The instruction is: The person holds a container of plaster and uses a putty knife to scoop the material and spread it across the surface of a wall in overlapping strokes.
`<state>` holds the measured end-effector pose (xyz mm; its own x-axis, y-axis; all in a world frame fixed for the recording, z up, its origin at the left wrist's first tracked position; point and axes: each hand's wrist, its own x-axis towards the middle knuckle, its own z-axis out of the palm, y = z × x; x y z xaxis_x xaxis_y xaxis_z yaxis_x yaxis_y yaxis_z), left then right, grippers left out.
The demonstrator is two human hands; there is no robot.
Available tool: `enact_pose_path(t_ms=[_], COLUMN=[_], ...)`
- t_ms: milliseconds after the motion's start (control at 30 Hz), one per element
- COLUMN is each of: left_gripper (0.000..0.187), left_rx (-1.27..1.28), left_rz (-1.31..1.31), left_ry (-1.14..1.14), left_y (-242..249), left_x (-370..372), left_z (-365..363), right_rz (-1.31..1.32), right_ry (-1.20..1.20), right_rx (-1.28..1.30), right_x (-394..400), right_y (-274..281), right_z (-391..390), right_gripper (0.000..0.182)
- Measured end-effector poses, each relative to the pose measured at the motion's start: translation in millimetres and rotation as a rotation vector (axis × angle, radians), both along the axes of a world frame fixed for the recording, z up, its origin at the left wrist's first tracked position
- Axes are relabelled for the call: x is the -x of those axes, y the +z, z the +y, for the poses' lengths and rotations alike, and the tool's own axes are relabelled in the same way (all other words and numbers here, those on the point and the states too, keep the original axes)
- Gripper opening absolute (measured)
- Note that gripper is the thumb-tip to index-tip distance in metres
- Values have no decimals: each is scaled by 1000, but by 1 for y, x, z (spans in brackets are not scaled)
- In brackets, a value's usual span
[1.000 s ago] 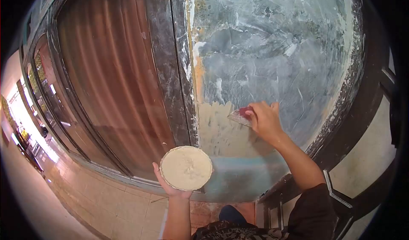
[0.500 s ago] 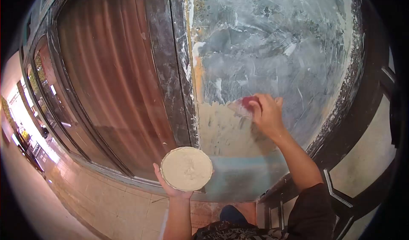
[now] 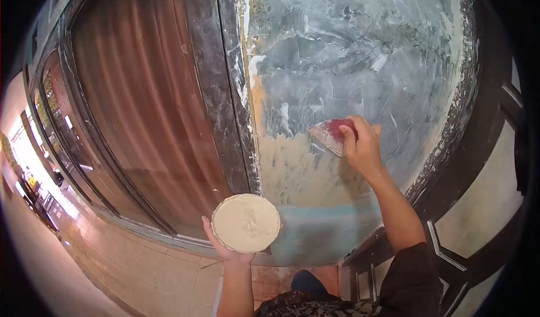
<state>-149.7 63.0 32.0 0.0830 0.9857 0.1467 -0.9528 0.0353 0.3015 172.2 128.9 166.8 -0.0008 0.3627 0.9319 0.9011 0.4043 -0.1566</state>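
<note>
Paste (image 3: 250,213), cream-coloured and smooth, filled a round, pale-rimmed bowl (image 3: 213,228), which the left hand (image 3: 229,254) gripped from below in the head view. Above and to the right, the right hand (image 3: 364,148) was closed on a maroon-handled scraper with a smeared blade (image 3: 332,136). Its long axis ran left and slightly down from the fingers, towards the upper edge of a cream patch (image 3: 298,173) on the mottled grey wall (image 3: 343,64); contact I couldn't tell. The right hand was nearer the patch. No writing was readable.
</note>
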Motion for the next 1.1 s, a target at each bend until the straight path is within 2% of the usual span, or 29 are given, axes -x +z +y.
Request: enact_pose_path(t_ms=[167,233,267,400,467,633,700,767,833,900,967,1033,1100], left_gripper=[85,85,85,85,86,85,85,86,86,86,85,85,85], left_rx=[34,59,28,-22,4,38,66,-35,-28,-19,-26,-54,-78], left_rz=[-25,-39,-7,-11,-6,-31,-37,31,32,32,18,20,24], left_ry=[-6,-5,-22,-78,-37,1,23,-17,-10,-1,-45,-57,-73], left_y=[-2,-3,-5,0,-2,1,1,3,7,7,5,13,20], left_x=[1,0,0,-2,-2,1,1,0,-1,0,3,3,2], left_z=[2,2,3,-1,0,-3,-4,-6,-7,-7,-4,-6,-8], right_rz=[-94,-296,-305,-215,4,-163,-318,-301,-131,-60,92,44,-249], right_ry=[64,60,54,-22,24,49,26,34,-10,-20,214,263,417], right_rx=[77,154,139,61,-22,127,182,134,-21,15,-23,8,126], right_x=[8,16,21,22,21,31,35,31,29,27,23,24,29], right_y=[-22,-35,-36,-3,10,-14,-26,-18,5,24,33,35,31], right_z=[-7,-3,-1,5,7,-2,4,15,16,8,4,-10,-27], right_gripper=[15,14,15,15,16,18,17,16,15,15,13,14,17])
